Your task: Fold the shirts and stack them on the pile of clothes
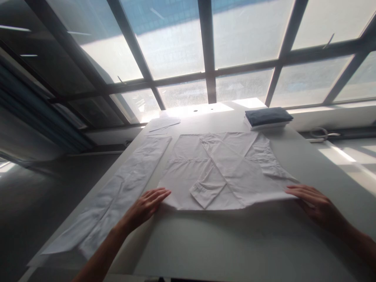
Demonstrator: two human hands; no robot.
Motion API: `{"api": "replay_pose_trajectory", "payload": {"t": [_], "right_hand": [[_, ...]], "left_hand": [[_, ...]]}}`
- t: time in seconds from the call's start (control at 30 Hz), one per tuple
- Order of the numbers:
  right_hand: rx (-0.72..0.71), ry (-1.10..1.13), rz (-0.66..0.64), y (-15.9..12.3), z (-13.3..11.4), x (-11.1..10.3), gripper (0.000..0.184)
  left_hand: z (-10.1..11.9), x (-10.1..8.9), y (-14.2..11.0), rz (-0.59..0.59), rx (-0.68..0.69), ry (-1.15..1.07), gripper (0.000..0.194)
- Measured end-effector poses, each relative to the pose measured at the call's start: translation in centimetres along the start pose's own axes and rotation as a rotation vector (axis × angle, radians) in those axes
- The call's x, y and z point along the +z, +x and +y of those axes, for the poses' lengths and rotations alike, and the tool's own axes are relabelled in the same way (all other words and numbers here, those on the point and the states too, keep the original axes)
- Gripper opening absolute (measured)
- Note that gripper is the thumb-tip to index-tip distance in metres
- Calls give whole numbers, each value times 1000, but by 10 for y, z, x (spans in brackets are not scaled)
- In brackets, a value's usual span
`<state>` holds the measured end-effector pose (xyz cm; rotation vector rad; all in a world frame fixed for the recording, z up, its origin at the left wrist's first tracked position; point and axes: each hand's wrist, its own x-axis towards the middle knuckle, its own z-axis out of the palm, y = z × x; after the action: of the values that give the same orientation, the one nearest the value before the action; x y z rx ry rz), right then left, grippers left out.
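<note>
A white long-sleeved garment (182,176), which looks like a shirt or coat, lies on the table with its sleeves laid across its body. My left hand (149,201) grips its near left corner, fingers closed over the cloth. At the near right corner, my right hand (313,201) pinches the cloth between thumb and fingers. The near edge between both hands is lifted slightly off the table and casts a shadow. Left of it, partly behind my left forearm, lies a long white folded garment (129,172), perhaps trousers.
The white table (223,243) reaches toward a large window. At its far right stands a stack of folded cloth (268,117), dark blue on white. Papers (164,124) lie at the far left. A curtain (38,105) hangs left, and a coiled cable (320,134) rests beyond the right edge.
</note>
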<state>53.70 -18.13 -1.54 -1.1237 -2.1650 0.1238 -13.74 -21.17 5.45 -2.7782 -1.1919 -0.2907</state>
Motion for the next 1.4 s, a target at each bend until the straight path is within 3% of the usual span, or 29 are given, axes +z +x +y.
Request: {"api": "replay_pose_trajectory", "payload": {"t": [0.13,0.3,0.47,0.6,0.8,1.03,1.2,1.4], "right_hand": [[5,32,6,3,1,-1,25],[28,54,29,11,3,-5,21],[79,104,46,22,0,-14,19],[199,202,49,40,-5,-23,22],[484,241,-5,78,-2,-33,43],[696,221,50,122,32,-17,61],[685,174,-15,140,54,3,53],[638,59,-23,136,70,24,50]], "left_hand": [[-9,6,-7,69,-61,41,60],[-20,17,-8,249,-134,84,45],[-30,14,-1,318,-156,-137,17],[-35,3,12,361,-296,-415,24],[-44,-13,44,350,-528,-639,42],[-53,-1,76,414,-846,-763,53],[-60,18,88,314,-976,-771,56],[-67,36,85,138,-961,-445,46]]}}
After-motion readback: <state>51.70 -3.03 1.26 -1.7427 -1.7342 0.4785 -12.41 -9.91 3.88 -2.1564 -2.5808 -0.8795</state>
